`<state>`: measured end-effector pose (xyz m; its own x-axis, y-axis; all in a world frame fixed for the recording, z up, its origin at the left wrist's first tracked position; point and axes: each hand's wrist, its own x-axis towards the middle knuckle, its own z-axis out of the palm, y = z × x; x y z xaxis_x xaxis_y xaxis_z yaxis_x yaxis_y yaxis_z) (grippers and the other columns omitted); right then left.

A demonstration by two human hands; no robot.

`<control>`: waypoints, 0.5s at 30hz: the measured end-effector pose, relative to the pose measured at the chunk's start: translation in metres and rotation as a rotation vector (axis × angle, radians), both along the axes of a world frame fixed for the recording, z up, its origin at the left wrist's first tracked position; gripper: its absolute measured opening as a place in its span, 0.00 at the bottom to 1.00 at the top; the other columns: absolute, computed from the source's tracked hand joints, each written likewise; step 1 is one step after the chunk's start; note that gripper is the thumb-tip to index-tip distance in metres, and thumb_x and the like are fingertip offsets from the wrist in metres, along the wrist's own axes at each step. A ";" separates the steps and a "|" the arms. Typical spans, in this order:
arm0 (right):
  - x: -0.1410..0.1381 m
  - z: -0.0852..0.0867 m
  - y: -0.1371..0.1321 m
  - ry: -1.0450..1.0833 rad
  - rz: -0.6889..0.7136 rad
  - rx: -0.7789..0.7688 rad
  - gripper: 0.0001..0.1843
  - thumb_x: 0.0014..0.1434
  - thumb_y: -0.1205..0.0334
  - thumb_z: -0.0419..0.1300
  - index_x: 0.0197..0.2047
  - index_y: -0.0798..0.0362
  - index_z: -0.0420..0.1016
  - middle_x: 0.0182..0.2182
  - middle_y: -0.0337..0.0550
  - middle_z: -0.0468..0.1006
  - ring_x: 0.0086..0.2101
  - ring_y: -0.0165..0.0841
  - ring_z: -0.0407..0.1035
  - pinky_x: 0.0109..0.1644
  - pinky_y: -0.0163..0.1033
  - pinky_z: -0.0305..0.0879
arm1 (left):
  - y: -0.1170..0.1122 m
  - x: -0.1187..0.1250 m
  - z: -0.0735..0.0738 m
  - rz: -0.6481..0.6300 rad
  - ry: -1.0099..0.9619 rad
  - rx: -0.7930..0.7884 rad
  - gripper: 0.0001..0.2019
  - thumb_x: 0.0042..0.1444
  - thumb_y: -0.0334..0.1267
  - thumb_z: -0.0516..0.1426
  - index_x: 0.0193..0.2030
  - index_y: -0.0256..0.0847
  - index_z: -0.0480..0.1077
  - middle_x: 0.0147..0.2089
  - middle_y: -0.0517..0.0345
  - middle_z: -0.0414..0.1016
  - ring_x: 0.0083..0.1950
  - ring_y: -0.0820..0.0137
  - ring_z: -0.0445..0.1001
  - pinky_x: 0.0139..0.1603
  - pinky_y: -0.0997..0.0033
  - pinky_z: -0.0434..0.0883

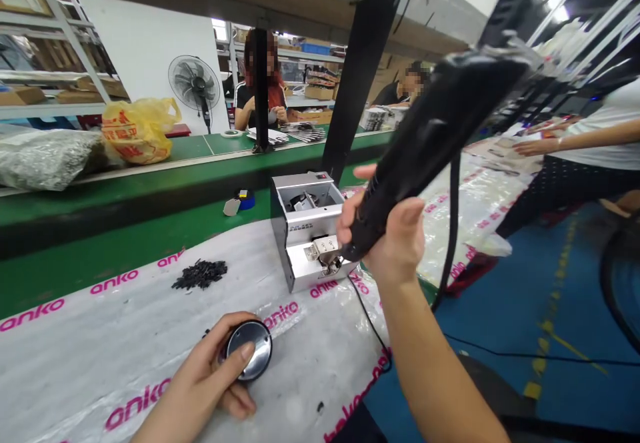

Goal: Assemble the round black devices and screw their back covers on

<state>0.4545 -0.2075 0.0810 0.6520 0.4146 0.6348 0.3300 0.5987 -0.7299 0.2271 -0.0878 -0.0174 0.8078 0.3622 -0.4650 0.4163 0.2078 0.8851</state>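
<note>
My left hand (210,369) grips a round black part (249,350) with a glossy dark face, thumb lying across it, just above the plastic-covered bench. My right hand (395,236) is wrapped round a black electric screwdriver (425,136), which is tilted with its lower end down to the left. That lower end is at the front of a silver screw feeder (315,229); whether the bit touches it I cannot tell. Left of the feeder lies a pile of small black pieces (201,274).
Printed white plastic sheeting (125,343) covers the bench. Behind it are a green conveyor surface (200,213), a blue roll (246,199) and a yellow bag (137,129). A black post (360,76) rises behind the feeder. Co-workers sit across; another person's arm (575,139) is at right.
</note>
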 end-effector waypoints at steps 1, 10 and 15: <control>0.003 0.001 0.006 -0.025 -0.014 0.007 0.30 0.51 0.32 0.63 0.46 0.47 0.72 0.21 0.34 0.71 0.16 0.29 0.63 0.17 0.35 0.60 | 0.001 0.000 -0.001 -0.019 0.002 -0.001 0.33 0.53 0.60 0.60 0.59 0.43 0.58 0.29 0.56 0.80 0.25 0.62 0.80 0.24 0.70 0.75; 0.005 -0.014 0.022 0.020 -0.101 -0.051 0.23 0.54 0.37 0.63 0.37 0.48 0.69 0.18 0.31 0.69 0.14 0.26 0.63 0.15 0.31 0.61 | 0.005 -0.003 -0.002 -0.071 0.008 -0.051 0.32 0.56 0.59 0.59 0.60 0.43 0.57 0.27 0.58 0.79 0.26 0.62 0.81 0.26 0.70 0.77; -0.008 -0.016 0.010 0.172 0.041 -0.168 0.25 0.52 0.36 0.65 0.37 0.49 0.70 0.18 0.32 0.70 0.13 0.26 0.62 0.12 0.31 0.58 | 0.006 -0.002 0.002 -0.081 0.002 -0.095 0.29 0.57 0.56 0.59 0.59 0.43 0.58 0.29 0.59 0.78 0.27 0.63 0.81 0.27 0.71 0.78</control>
<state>0.4465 -0.1976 0.0651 0.7250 0.5334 0.4357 0.1698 0.4746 -0.8637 0.2256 -0.0820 -0.0151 0.8316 0.2503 -0.4958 0.4369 0.2564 0.8622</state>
